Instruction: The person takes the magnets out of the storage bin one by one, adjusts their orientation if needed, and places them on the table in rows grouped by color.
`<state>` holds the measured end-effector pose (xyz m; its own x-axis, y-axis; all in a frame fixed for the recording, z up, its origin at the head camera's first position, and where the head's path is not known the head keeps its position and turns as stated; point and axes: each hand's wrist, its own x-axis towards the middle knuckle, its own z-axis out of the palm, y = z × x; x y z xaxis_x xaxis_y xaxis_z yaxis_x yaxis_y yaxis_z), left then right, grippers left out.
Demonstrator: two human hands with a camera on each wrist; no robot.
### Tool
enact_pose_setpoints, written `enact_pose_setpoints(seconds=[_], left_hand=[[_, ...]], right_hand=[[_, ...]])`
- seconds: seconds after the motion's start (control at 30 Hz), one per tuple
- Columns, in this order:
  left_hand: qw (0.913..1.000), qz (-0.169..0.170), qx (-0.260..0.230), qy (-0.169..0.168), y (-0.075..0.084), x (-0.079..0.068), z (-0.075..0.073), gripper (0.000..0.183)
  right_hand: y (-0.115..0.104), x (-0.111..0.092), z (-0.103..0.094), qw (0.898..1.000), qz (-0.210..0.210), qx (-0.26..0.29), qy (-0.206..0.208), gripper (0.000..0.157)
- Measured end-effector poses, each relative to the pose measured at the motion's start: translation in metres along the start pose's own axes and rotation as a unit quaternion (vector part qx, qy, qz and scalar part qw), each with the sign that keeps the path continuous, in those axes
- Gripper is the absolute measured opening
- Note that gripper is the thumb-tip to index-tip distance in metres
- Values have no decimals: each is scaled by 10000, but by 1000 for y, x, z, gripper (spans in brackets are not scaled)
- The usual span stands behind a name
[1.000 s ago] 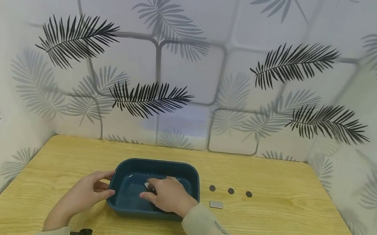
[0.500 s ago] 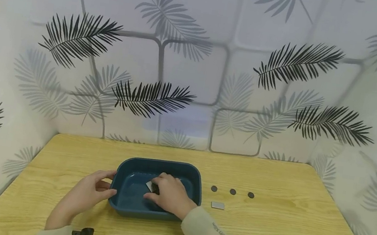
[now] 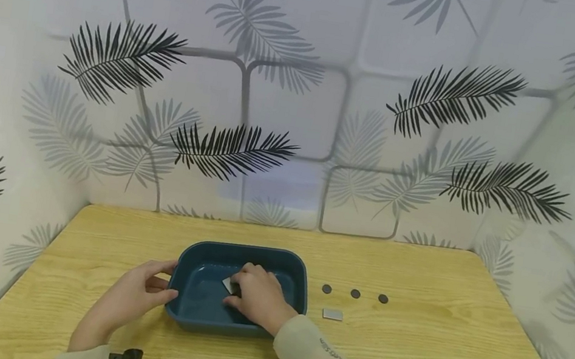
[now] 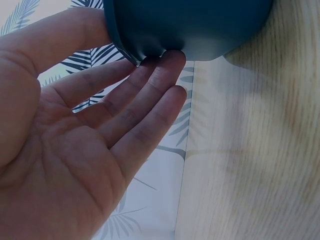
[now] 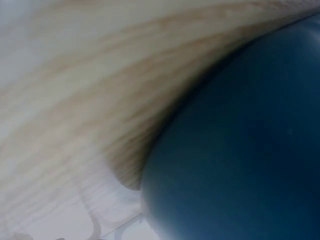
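A dark blue rectangular basin [image 3: 203, 309] stands on the table. My left hand [image 3: 130, 292] grips its left end, the thumb over the rim and the fingers against the outer wall; the left wrist view shows these fingers [image 4: 145, 115] touching the wall from outside. My right hand [image 3: 260, 295] reaches inside the basin with fingers and thumb curled. A small light grey flat piece [image 3: 228, 284] pokes out tilted at its fingertips, apparently pinched. Something dark lies beside it under the fingers, too small to tell. The right wrist view shows only the basin's wall [image 5: 240, 140], not the hand.
Right of the basin, dark round discs [image 3: 355, 294] lie in a row on the wooden table [image 3: 406, 356]. Below them lies a small grey rectangular piece [image 3: 332, 314]. A leaf-patterned wall covering [image 3: 297, 113] rises behind and at both sides.
The right hand has shifted slightly right inside the basin, its fingers and thumb drawing in around the grey piece. The left hand stays on the rim.
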<state>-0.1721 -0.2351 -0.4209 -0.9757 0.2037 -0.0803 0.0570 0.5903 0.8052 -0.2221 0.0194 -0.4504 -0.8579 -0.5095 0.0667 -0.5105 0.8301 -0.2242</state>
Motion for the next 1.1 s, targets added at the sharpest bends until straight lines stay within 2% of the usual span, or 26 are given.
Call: enact_pose_setpoints(seconds=[0.2, 0.67, 0.83, 1.1], left_hand=[[10000, 4, -43, -51, -1, 1, -1, 66], [9999, -43, -96, -60, 0, 0, 0, 65], [9999, -80, -129, -55, -1, 1, -1, 65], [9998, -102, -133, -90, -3, 1, 0, 65]], right_hand=[[-1, 1, 1, 9998, 99, 160, 89, 25], [-1, 2, 0, 9988, 372, 330, 39, 10], [0, 2, -2, 9970, 486, 595, -101, 10], [0, 0, -4, 9950, 544, 805, -224, 19]])
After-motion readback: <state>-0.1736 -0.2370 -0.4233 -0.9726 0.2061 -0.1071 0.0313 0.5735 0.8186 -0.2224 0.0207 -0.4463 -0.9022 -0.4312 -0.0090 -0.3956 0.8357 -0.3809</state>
